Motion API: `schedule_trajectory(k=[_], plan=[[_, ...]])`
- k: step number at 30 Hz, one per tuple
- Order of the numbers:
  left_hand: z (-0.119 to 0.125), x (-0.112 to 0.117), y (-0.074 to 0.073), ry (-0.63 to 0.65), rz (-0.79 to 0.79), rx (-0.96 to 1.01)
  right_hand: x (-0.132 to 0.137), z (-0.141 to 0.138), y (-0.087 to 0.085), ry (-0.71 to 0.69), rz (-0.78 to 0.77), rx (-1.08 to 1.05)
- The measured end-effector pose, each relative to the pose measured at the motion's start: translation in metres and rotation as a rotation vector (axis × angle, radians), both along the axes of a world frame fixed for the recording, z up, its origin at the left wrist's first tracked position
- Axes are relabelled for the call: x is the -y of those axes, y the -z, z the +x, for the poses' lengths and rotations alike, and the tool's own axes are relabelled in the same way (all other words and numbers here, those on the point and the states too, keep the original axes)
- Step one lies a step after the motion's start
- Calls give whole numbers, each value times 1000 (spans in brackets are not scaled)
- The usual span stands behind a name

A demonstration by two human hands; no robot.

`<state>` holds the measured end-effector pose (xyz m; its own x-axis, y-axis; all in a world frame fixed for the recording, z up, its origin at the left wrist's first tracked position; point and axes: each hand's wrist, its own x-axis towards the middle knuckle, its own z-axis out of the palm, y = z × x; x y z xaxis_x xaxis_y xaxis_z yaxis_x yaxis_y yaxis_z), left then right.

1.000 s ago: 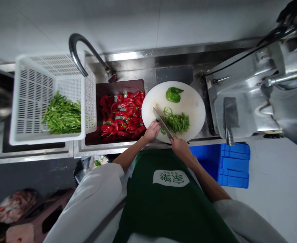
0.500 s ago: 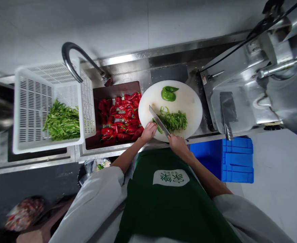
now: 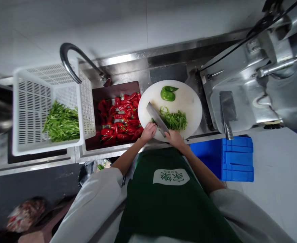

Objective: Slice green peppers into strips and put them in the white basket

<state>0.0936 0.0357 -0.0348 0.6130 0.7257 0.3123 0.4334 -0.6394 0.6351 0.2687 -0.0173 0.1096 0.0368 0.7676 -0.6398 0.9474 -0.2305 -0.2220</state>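
Nearest of all, just below the right hand (image 3: 174, 137), a green apron (image 3: 161, 206). Same right hand closed around the handle of a wide knife (image 3: 157, 118), with blade slanting away and toward the left. Just beside this blade, the left hand (image 3: 149, 131), with fingers bent, at the near edge of a white board (image 3: 191, 98). Near its fingertips, a small green piece (image 3: 152, 119); pinched or only pressed, impossible to tell.

Already cut, by the look: a loose heap of green strips (image 3: 177, 120) on the board, close past the blade, beyond the right hand; also a bigger pile of cut greens (image 3: 62, 123) inside a white basket (image 3: 49, 148), well left of the left hand. Not yet in strips: one green pepper (image 3: 168, 95) on the board, farther than either hand. Left of the left hand, in the sink (image 3: 116, 87), many red peppers (image 3: 125, 126), seemingly all whole. In judgement, green mostly cut, red apparently not begun.

Below the left wrist, a plastic bag (image 3: 89, 168); below and right of the right hand, a blue crate (image 3: 237, 158). In the way: the heap, close against the blade, and a tap (image 3: 63, 54), arching over the basket rim. Right of the right hand, well apart, a cleaver (image 3: 228, 106) on a steel machine (image 3: 251, 91). Farthest, beyond everything, a grey wall (image 3: 113, 20).
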Motion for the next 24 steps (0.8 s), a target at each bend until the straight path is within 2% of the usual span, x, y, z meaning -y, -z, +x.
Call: schedule_trajectory(k=[4, 8, 11, 14, 19, 24], plan=[[-1, 0, -7, -18, -17, 24, 7, 27, -1, -9, 34, 24], [-3, -9, -19, -140, 2, 76, 16, 17, -4, 9, -17, 49], [-2, -19, -24, -74, 8, 66, 17, 8, -6, 17, -36, 67], [-3, -23, -22, 2, 17, 79, 19, 9, -8, 4, -46, 81], [-4, -17, -12, -90, 64, 84, 27, 9, -18, -61, -20, 139], [2, -15, -9, -65, 43, 40, 27, 2, -25, -136, -42, 154]])
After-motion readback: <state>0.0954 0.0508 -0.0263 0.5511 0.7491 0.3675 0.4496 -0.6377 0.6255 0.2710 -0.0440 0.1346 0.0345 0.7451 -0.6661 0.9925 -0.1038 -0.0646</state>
